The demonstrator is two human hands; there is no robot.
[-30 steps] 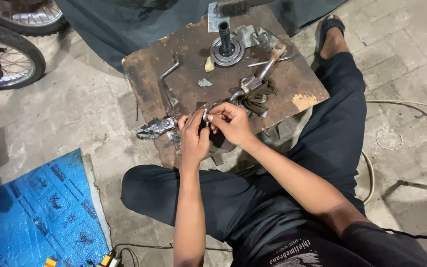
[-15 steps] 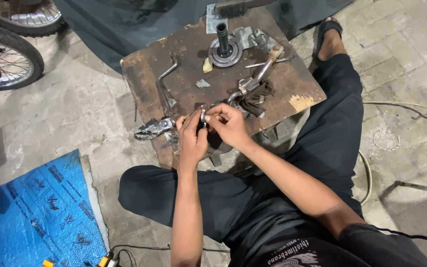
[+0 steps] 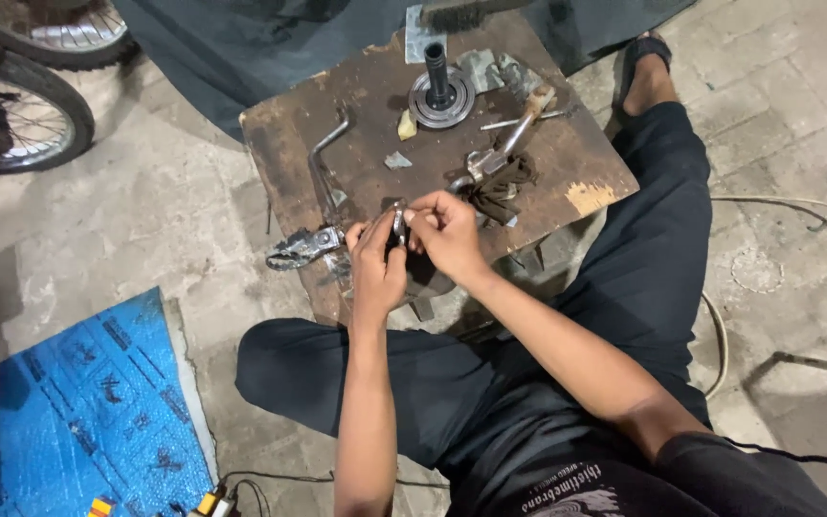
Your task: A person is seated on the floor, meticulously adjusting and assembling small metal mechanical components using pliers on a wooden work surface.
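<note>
1. The person sits on the floor with legs in dark trousers drawn up around a low, rust-brown square wooden work board (image 3: 356, 115), both hands meeting over its near edge.
2. The left hand (image 3: 377, 263) and the right hand (image 3: 447, 230) pinch a small grey metal ring-shaped part (image 3: 399, 222) between them; the fingers of both are curled in narrow around it, thumbs and forefingers pressed to its sides.
3. That part hangs just above the board's 6 o'clock edge, between the two hands; its finer shape is too small to tell.
4. At 9 o'clock of the left hand, touching the board's edge, lies a silvery cast-metal bracket piece (image 3: 301, 247).
5. At 11 o'clock of the hands, a bent grey steel crank lever (image 3: 323, 158) lies on the board.
6. At 12 o'clock, well apart from the hands, a round steel gear with a dark upright shaft (image 3: 440, 91) stands upright.
7. At 1 o'clock, near the right hand, a wooden-handled hammer (image 3: 514, 134) lies slanted, its head beside a dark crumpled rag (image 3: 500, 187).
8. At 10 o'clock, off the board, a spoked black bicycle wheel (image 3: 16, 120) stands on the paving.
9. At 8 o'clock, a blue bubble-wrap sheet (image 3: 88, 402) lies on the floor.
</note>
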